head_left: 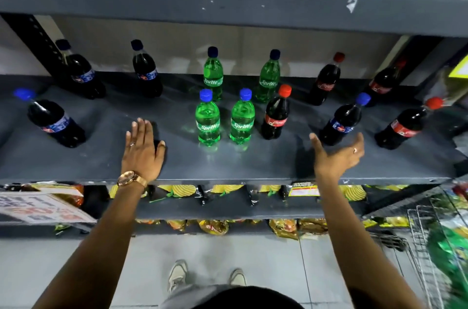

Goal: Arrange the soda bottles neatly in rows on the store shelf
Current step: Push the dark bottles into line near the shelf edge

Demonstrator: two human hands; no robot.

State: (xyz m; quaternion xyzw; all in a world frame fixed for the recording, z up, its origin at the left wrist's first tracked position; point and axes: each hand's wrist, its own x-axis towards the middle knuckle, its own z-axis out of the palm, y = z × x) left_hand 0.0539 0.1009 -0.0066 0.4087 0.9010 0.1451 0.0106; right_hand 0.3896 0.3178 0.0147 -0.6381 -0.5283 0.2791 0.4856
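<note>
Soda bottles stand scattered on a dark grey shelf [228,164]. Several green Sprite bottles [208,120] cluster in the middle. Dark blue-capped cola bottles stand at the left [54,122] and back left [145,70], and one [342,122] sits right of centre. Red-capped Coca-Cola bottles stand at centre [276,116], back right [326,81] and far right [405,126]. My left hand [141,149] lies flat and open on the shelf, left of the Sprite bottles. My right hand [339,154] hovers open just in front of the blue-capped bottle, holding nothing.
An upper shelf edge [228,2] overhangs the bottles. Snack packets [228,191] fill the lower shelves. A wire basket [435,240] with green packets stands at the lower right. A price sign [43,207] hangs at the lower left.
</note>
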